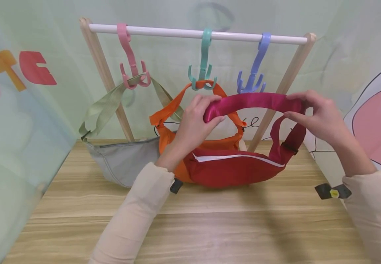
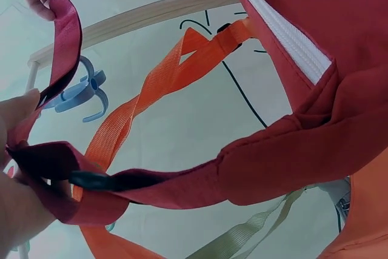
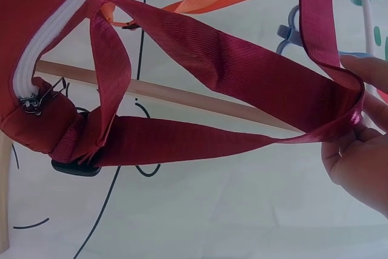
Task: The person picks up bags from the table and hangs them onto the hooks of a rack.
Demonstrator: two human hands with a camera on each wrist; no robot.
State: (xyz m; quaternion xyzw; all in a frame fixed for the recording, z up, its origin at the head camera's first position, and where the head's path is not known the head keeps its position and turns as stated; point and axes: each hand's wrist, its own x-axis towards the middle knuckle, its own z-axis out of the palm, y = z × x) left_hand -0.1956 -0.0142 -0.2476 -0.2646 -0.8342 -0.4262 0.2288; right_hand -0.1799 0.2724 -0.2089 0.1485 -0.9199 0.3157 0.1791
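Note:
A red bag [image 1: 233, 170] with a white zipper hangs by its crimson strap [image 1: 256, 101] between my two hands. My left hand [image 1: 195, 119] pinches the strap's left part, and my right hand [image 1: 319, 113] pinches its right end, where the strap folds down to a black buckle [image 1: 290, 146]. In the right wrist view, the looped strap [image 3: 254, 83] runs from the bag to my right fingers. Just behind the held strap is a blue hook [image 1: 251, 82], with no bag on it. The red bag partly covers an orange bag [image 1: 167, 139].
A white rail [image 1: 177, 32] on wooden posts [image 1: 294, 69] carries the hooks. A grey bag [image 1: 124, 157] hangs from the pink hook [image 1: 132, 68] at left; the orange bag's strap loops over the green hook [image 1: 204, 62]. Below lies a wood-grain tabletop [image 1: 210, 227].

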